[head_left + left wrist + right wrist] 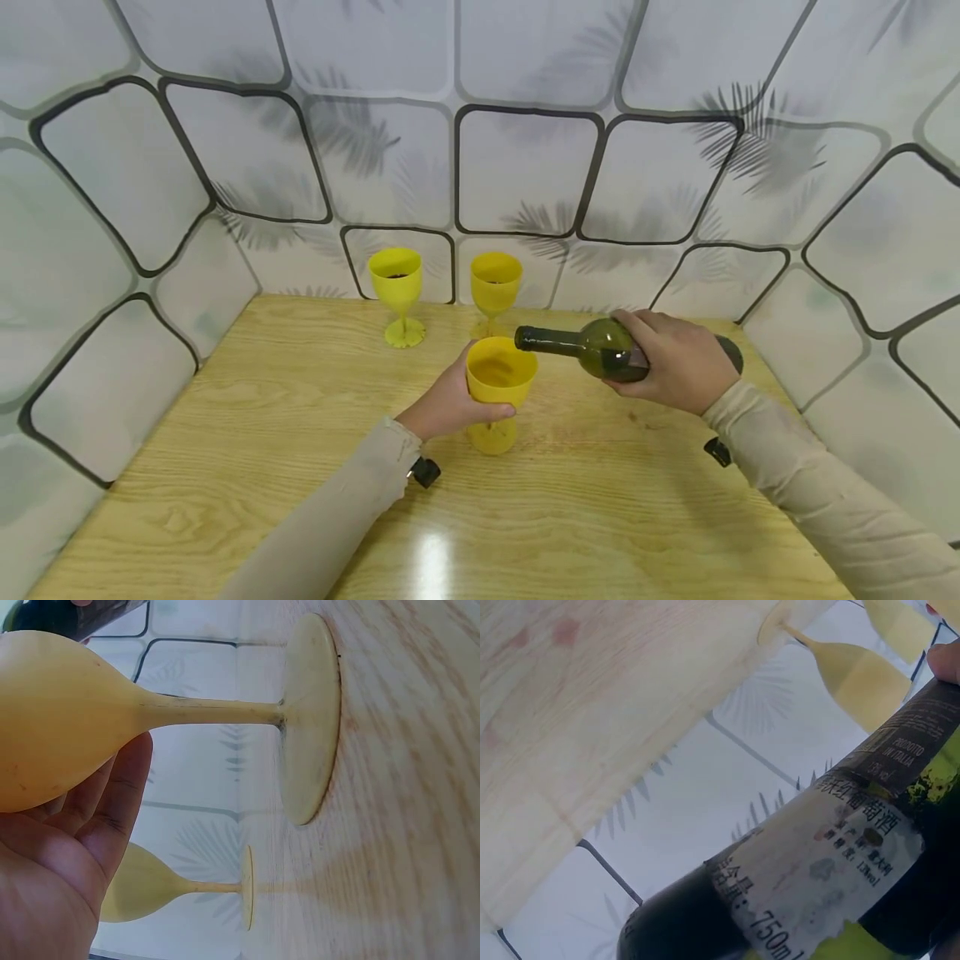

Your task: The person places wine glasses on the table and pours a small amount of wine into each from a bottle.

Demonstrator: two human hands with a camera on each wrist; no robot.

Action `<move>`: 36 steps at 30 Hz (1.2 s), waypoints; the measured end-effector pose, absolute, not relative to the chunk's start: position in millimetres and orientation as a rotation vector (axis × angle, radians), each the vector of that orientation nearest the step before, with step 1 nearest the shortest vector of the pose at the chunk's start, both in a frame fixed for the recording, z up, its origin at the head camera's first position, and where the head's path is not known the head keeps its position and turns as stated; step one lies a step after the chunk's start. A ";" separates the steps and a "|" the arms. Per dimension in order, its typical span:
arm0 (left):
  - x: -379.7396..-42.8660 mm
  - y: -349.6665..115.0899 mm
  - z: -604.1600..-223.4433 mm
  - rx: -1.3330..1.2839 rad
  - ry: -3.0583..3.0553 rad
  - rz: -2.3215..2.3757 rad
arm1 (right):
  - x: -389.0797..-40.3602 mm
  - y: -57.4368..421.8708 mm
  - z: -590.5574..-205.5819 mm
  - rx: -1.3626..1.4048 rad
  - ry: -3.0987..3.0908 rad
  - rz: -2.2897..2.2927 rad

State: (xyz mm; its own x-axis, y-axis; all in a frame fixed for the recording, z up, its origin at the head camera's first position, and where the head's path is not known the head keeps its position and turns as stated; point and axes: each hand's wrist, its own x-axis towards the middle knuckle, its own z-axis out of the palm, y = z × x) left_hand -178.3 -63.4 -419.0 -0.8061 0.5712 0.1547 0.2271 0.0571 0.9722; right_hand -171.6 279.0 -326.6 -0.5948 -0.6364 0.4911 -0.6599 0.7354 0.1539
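Note:
My left hand (pixel 459 398) grips the bowl of a yellow goblet (pixel 501 392), thumb across its front. In the left wrist view the goblet's foot (pixel 311 720) is right at the tabletop. My right hand (pixel 673 360) holds a dark green wine bottle (pixel 611 348) by its body, lying nearly level. The bottle's mouth (pixel 522 337) hangs just over the goblet's right rim. No stream shows between them. A worn paper label (pixel 825 855) covers part of the bottle in the right wrist view.
Two more yellow goblets stand at the back of the wooden table (pixel 225 467), the left goblet (pixel 397 287) with something dark inside, the other goblet (pixel 495 287) right behind the held one. Patterned wall covering (pixel 525 175) closes off the back and sides. Reddish stains (pixel 566 631) mark the tabletop.

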 end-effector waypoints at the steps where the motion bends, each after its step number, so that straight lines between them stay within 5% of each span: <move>1: -178.2 -63.6 -419.2 0.807 2.065 1.815 | -172.1 278.6 -325.6 0.990 -2.404 0.046; 36: -179.2 -63.0 -421.2 0.794 2.116 1.792 | -177.8 264.6 -289.5 1.162 -2.333 -0.188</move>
State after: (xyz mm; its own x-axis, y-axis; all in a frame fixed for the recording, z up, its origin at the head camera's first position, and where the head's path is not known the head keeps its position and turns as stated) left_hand -179.2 -63.0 -421.2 -0.8178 0.5557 0.1497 0.2393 0.0917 0.9666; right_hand -177.8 264.6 -289.5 -0.4952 -0.7759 0.3908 -0.7035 0.6221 0.3437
